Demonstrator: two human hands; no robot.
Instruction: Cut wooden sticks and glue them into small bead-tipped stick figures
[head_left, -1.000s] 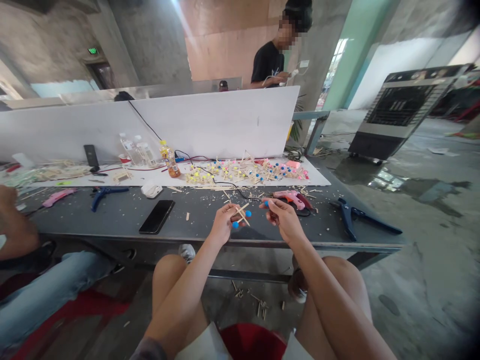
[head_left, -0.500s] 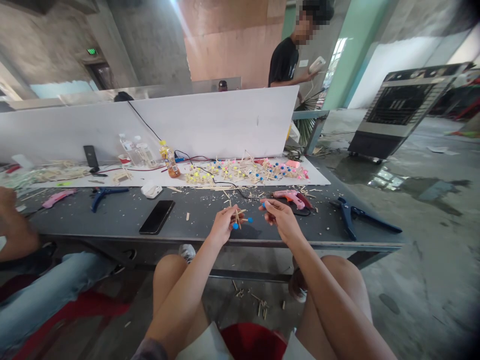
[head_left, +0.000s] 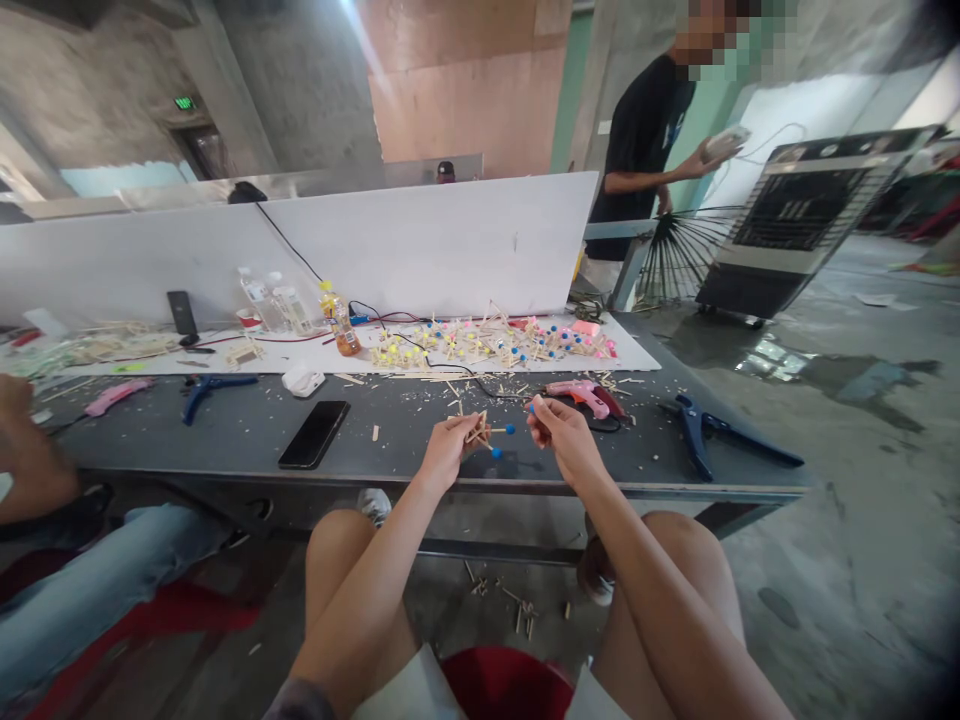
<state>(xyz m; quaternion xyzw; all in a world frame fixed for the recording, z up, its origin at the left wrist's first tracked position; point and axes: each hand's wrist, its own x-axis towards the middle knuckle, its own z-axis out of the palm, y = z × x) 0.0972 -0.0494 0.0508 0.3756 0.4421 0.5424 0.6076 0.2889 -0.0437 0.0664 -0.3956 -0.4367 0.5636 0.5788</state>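
Pale wooden-stick frame (head_left: 480, 432) — two round blue balls (head_left: 510, 429) on | left hand (head_left: 443, 452): fingers pinching frame | right hand (head_left: 565, 442): fingers pinching another blue ball (head_left: 532, 408) — apart, unattached

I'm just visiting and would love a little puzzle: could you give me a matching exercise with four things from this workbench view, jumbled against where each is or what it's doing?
Things
1. Left hand
2. Right hand
3. Black phone
4. Yellow-capped bottle

Places and states
A. Lying on the dark tabletop
B. Pinching a single blue ball
C. Standing on the white sheet, beside clear bottles
D. Holding wooden sticks, two of them tipped with blue

Right pairs: 1-D, 2-B, 3-A, 4-C
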